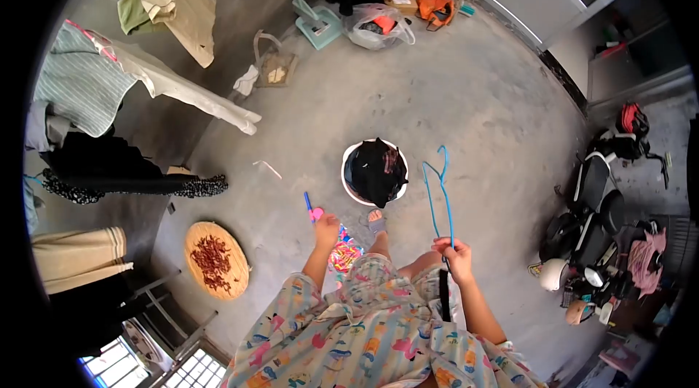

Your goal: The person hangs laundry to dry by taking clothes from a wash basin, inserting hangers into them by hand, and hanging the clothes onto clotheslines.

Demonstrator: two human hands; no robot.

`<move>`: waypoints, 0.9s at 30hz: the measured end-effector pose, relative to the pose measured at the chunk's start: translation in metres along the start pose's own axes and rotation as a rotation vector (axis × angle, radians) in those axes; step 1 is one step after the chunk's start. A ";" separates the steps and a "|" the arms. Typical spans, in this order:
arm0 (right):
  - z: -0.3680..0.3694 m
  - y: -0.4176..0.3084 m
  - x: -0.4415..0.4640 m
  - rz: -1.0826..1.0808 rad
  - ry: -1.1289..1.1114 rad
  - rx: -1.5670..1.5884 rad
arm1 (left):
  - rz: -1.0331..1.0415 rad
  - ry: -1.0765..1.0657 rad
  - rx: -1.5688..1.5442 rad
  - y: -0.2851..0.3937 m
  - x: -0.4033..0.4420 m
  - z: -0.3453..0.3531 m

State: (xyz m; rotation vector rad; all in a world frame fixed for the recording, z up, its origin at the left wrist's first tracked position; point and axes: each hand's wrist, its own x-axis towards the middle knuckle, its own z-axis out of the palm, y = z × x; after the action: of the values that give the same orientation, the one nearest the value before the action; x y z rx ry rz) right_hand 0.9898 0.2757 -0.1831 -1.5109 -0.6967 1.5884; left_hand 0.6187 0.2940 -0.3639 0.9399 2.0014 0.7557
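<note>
Blue hanger point(448, 206) in right hand point(456, 257), left hand point(327, 230) apart (fingers curled)

Wide fisheye view with black, curved margins — soft, even daylight on the concrete floor point(466, 96), faint shadows, and overexposed barred windows point(200, 370) at lower left.

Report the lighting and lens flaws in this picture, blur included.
Head view: wide-angle distortion squeezes the room into a rough circle with black corners; the barred windows at lower left glare nearly white; the black clothing at left loses detail in the dark; light on the floor looks soft, with no hard-edged shadows; no strong motion blur on the hanger.
</note>
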 end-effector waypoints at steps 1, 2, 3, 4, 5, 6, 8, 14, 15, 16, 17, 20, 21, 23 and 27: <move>0.002 -0.006 0.016 -0.003 -0.025 -0.039 | -0.026 0.067 0.026 0.016 -0.003 0.005; 0.006 -0.012 0.032 0.003 -0.037 -0.074 | -0.049 0.134 0.050 0.028 0.000 0.009; 0.012 -0.013 0.051 0.007 -0.050 -0.108 | -0.060 0.137 0.074 0.025 0.010 0.014; 0.018 -0.014 0.069 0.016 -0.064 -0.145 | -0.078 0.139 0.099 0.021 0.016 0.019; 0.027 -0.018 0.086 0.026 -0.088 -0.161 | -0.100 0.143 0.121 0.012 0.021 0.028; 0.034 -0.010 0.108 0.014 -0.083 -0.181 | -0.110 0.139 0.123 0.002 0.030 0.035; 0.044 0.027 0.155 -0.007 -0.078 -0.222 | -0.134 0.134 0.128 -0.021 0.047 0.050; 0.096 0.122 0.316 -0.492 -0.096 -0.559 | -0.278 0.136 0.147 -0.101 0.123 0.124; 0.103 0.139 0.342 -0.505 -0.118 -0.543 | -0.294 0.125 0.155 -0.107 0.139 0.139; 0.103 0.157 0.358 -0.499 -0.136 -0.527 | -0.320 0.103 0.173 -0.117 0.145 0.153; 0.102 0.175 0.370 -0.463 -0.138 -0.531 | -0.394 0.120 0.109 -0.133 0.155 0.172; 0.099 0.202 0.404 -0.371 -0.157 -0.538 | -0.427 0.024 0.184 -0.151 0.194 0.226; 0.095 0.204 0.412 -0.342 -0.166 -0.534 | -0.407 -0.021 0.195 -0.151 0.208 0.245; 0.080 0.213 0.423 -0.259 -0.183 -0.511 | -0.475 -0.046 0.185 -0.154 0.220 0.288; 0.042 0.231 0.434 -0.187 -0.256 -0.468 | -0.759 -0.065 0.377 -0.143 0.236 0.352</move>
State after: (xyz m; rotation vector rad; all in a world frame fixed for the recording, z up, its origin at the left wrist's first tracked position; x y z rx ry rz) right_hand 0.9291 0.5304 -0.6017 -1.5166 -1.3906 1.5564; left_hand 0.7642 0.4712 -0.7482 0.3202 2.2425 -0.0723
